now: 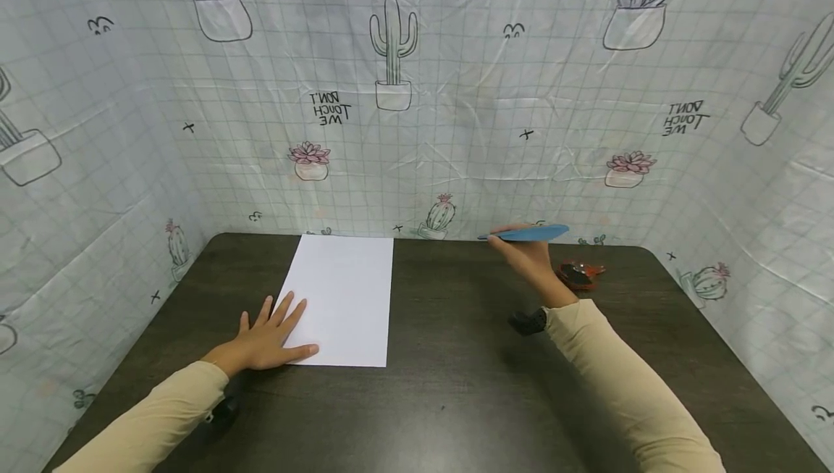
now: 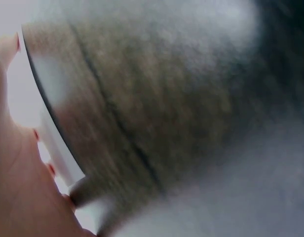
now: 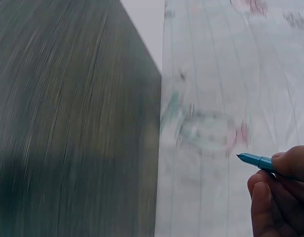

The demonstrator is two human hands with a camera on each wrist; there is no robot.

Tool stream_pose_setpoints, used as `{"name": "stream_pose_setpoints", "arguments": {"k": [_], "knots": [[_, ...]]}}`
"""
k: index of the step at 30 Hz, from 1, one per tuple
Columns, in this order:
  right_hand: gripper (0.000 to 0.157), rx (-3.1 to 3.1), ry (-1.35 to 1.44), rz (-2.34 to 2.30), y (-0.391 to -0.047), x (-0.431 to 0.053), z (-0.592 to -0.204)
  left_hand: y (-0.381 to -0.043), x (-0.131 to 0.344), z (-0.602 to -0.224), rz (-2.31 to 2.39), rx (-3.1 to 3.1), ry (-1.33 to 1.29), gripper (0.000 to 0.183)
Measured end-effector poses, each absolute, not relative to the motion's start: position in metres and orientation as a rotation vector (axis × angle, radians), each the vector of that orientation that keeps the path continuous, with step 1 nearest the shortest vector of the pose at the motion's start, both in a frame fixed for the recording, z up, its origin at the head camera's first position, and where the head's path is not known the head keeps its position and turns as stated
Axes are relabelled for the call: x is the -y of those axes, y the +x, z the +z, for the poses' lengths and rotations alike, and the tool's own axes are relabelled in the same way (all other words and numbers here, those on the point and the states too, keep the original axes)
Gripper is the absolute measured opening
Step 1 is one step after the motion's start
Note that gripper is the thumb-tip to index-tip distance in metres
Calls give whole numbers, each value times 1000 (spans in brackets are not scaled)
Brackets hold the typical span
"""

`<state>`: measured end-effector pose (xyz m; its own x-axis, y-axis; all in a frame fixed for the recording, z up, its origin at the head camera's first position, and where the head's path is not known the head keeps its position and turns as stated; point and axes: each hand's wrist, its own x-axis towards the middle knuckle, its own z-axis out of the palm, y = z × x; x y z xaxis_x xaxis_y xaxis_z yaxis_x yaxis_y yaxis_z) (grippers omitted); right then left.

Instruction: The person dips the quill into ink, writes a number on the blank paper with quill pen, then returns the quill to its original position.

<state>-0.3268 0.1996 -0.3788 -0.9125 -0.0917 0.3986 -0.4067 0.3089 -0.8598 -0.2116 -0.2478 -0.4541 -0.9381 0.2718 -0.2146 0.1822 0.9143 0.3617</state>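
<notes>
A white sheet of paper (image 1: 342, 299) lies on the dark table at the left of centre. My left hand (image 1: 266, 342) rests with spread fingers on its lower left corner and the table beside it. In the left wrist view, that hand (image 2: 19, 173) shows along the left edge, next to the paper's rim. My right hand (image 1: 533, 259) is raised over the far right of the table and pinches a blue pen (image 1: 537, 232) with a broad, flat rear part. The right wrist view shows the pen's bare pointed tip (image 3: 249, 158) ahead of the thumb and fingers.
Behind my right wrist lies a translucent orange-red object (image 1: 578, 274) with a dark middle. The dark table (image 1: 436, 400) is enclosed at the back and sides by a white cloth (image 1: 469, 125) printed with cacti.
</notes>
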Motion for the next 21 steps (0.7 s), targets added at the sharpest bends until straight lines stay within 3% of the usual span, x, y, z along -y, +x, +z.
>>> {"name": "stream_pose_setpoints", "arguments": {"k": [3,11,16,21], "knots": [[17,2330,474,1523,-325,-173,-375,-212,248,-454,496,-2814,337,98],[14,2257,509,1700,-308,-109,-366,-214,248,-454,475,-2808,338,99],[11,2196,585,1751,-316,-82,-383,-214,249,-454,473,-2806,335,98],[12,2295,457,1722,-328,-61,-402,-213,249,-454,474,-2805,336,98]]}}
